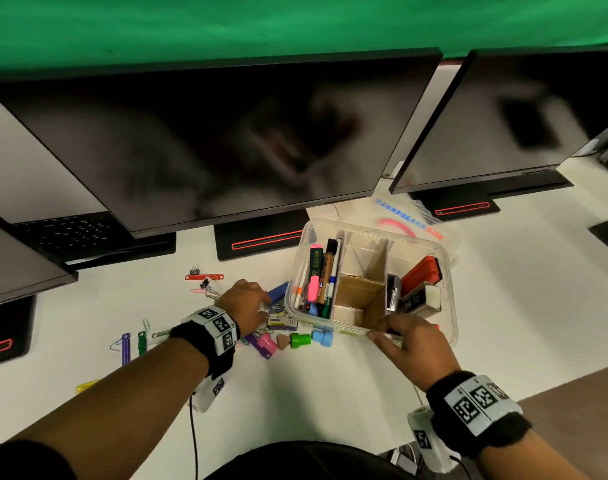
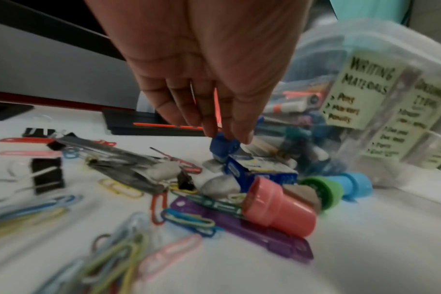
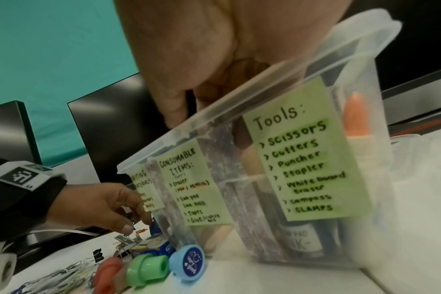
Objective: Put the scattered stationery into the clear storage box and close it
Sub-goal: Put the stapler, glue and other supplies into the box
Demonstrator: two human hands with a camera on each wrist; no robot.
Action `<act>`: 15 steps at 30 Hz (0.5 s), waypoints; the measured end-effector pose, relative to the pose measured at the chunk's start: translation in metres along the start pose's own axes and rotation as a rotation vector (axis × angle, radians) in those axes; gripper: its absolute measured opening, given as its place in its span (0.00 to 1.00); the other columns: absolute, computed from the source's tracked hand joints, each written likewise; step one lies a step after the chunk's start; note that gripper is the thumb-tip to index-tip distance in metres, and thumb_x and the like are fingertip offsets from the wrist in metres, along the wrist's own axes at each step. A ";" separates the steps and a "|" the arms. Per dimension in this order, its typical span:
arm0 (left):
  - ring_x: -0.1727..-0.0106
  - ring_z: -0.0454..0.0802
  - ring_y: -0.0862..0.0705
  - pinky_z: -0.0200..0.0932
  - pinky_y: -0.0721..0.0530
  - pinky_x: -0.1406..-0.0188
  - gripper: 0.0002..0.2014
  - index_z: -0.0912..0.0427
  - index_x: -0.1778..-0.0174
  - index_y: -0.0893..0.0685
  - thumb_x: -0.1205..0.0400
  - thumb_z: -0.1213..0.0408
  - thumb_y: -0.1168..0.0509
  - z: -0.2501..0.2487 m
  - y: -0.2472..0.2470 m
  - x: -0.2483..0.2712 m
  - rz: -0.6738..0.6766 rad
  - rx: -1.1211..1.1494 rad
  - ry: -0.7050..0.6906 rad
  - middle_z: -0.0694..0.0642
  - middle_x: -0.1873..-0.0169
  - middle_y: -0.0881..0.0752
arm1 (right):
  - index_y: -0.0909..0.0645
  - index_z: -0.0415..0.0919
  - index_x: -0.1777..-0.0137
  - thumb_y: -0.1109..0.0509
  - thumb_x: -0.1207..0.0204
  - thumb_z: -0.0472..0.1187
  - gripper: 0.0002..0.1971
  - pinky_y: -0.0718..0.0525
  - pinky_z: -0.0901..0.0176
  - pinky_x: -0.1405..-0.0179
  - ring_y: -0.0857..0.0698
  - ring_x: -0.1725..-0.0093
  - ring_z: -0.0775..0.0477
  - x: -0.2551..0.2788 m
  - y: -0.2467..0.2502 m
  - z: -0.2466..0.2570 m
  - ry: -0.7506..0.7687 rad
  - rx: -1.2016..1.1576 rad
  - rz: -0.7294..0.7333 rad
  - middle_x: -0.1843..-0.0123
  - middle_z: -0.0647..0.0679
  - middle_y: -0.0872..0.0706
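Observation:
The clear storage box stands open, with cardboard dividers, pens and tools inside. My right hand grips its near rim, fingers hooked over the edge. Green labels cover the box's front wall. Just left of the box, my left hand pinches a small blue item on the table. A staple box, a pink stamp, a green stamp and a blue stamp lie close by. Coloured paper clips and binder clips are scattered further left.
The clear lid lies behind the box. Two dark monitors hang over the back of the white table, their stands just beyond the stationery. A keyboard sits back left. The table's edge runs at lower right.

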State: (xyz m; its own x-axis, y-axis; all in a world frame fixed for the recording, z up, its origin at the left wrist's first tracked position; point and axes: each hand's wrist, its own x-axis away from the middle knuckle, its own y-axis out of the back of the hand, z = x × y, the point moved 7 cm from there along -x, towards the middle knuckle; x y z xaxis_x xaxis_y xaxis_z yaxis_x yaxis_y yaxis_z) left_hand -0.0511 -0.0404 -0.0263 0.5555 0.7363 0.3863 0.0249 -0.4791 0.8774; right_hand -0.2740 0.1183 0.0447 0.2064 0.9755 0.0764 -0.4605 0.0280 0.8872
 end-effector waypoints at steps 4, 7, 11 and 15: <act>0.36 0.52 0.26 0.47 0.22 0.36 0.19 0.51 0.35 0.21 0.22 0.54 0.34 -0.020 -0.002 -0.008 -0.084 -0.075 -0.047 0.53 0.40 0.23 | 0.13 0.49 0.59 0.33 0.29 0.61 0.17 0.31 0.73 0.70 0.15 0.61 0.51 -0.002 -0.003 0.001 0.050 0.063 -0.013 0.62 0.54 0.13; 0.39 0.52 0.25 0.46 0.21 0.39 0.15 0.53 0.40 0.23 0.22 0.56 0.34 -0.023 0.007 -0.015 -0.211 0.011 -0.015 0.53 0.41 0.22 | 0.15 0.49 0.61 0.43 0.32 0.66 0.24 0.26 0.64 0.70 0.15 0.63 0.49 -0.001 -0.005 -0.001 0.047 0.087 -0.055 0.63 0.53 0.14; 0.39 0.56 0.20 0.49 0.20 0.39 0.20 0.54 0.35 0.26 0.22 0.57 0.34 -0.013 -0.001 -0.032 -0.081 0.122 0.073 0.56 0.39 0.18 | 0.15 0.50 0.59 0.45 0.32 0.67 0.25 0.27 0.63 0.68 0.16 0.60 0.49 -0.004 -0.006 -0.002 0.032 0.097 -0.016 0.62 0.54 0.14; 0.49 0.56 0.17 0.44 0.20 0.49 0.12 0.58 0.48 0.20 0.18 0.53 0.40 -0.009 -0.004 -0.041 -0.043 0.085 0.081 0.58 0.49 0.14 | 0.15 0.50 0.58 0.43 0.32 0.66 0.23 0.27 0.63 0.66 0.16 0.59 0.50 -0.003 -0.005 -0.001 0.010 0.094 0.010 0.60 0.54 0.15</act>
State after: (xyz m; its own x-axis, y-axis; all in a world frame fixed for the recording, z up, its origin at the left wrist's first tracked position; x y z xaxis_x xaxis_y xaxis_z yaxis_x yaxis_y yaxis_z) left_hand -0.0810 -0.0644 -0.0427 0.4836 0.7917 0.3734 0.1192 -0.4821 0.8680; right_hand -0.2734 0.1157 0.0394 0.1932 0.9778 0.0816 -0.3796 -0.0022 0.9251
